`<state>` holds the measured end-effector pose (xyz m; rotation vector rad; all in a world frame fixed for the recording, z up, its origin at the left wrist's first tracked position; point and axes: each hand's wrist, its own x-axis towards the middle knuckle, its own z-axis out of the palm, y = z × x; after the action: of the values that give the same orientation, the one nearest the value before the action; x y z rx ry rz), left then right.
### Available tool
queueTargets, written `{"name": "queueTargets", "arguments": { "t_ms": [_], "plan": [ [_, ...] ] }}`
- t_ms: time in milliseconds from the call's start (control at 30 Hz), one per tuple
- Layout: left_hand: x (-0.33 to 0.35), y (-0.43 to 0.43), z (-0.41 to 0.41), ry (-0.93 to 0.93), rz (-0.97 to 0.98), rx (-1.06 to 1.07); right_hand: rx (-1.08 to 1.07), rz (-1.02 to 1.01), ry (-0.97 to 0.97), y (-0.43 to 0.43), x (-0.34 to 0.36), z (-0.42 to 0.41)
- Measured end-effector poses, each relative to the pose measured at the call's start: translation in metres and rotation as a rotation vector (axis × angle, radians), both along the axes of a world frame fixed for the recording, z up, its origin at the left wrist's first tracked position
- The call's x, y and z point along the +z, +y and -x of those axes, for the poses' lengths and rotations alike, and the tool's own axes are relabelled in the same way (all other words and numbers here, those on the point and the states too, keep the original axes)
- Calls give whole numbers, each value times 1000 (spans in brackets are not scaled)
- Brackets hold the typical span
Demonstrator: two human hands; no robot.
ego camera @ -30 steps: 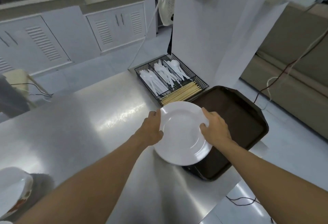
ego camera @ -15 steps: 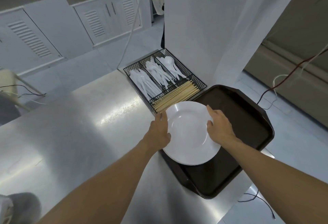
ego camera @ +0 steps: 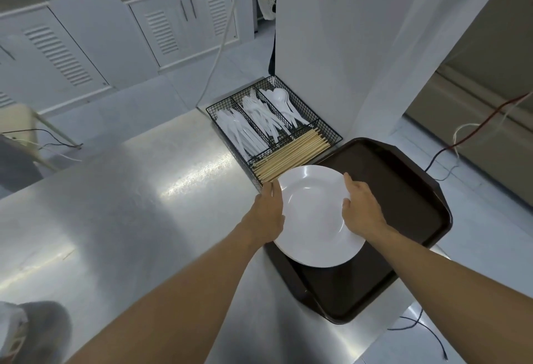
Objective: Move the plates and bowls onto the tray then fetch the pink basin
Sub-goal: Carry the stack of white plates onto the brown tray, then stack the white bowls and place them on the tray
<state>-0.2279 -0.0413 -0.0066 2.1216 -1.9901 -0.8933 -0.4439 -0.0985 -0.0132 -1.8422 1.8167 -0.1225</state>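
A round white plate (ego camera: 313,219) is held by both hands above the left part of the dark brown tray (ego camera: 403,196). My left hand (ego camera: 266,213) grips the plate's left rim and my right hand (ego camera: 360,205) grips its right rim, thumb on top. The tray lies on the steel table (ego camera: 129,205) at its right end, one corner past the table edge. A bowl's white rim (ego camera: 11,332) shows at the bottom left corner. No pink basin is in view.
A black wire cutlery basket (ego camera: 274,127) with white plastic spoons, forks and wooden chopsticks stands just behind the tray, against a white pillar (ego camera: 346,46). White cabinets (ego camera: 115,40) line the far wall. Cables trail on the floor (ego camera: 476,144) at the right.
Both hands have carried the plate to the right and away from me, from the table's edge to over the tray. The view has shifted right, so the bowl at the left is nearly out of frame.
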Motion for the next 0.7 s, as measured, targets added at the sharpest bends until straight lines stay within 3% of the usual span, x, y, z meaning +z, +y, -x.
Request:
{"name": "queueTargets", "arguments": {
  "t_ms": [300, 700],
  "plan": [
    [30, 1, -18, -27, 17, -35, 95, 62, 110, -2, 23, -25],
    [84, 42, -91, -392, 220, 7, 297, 193, 170, 24, 74, -100]
  ]
}}
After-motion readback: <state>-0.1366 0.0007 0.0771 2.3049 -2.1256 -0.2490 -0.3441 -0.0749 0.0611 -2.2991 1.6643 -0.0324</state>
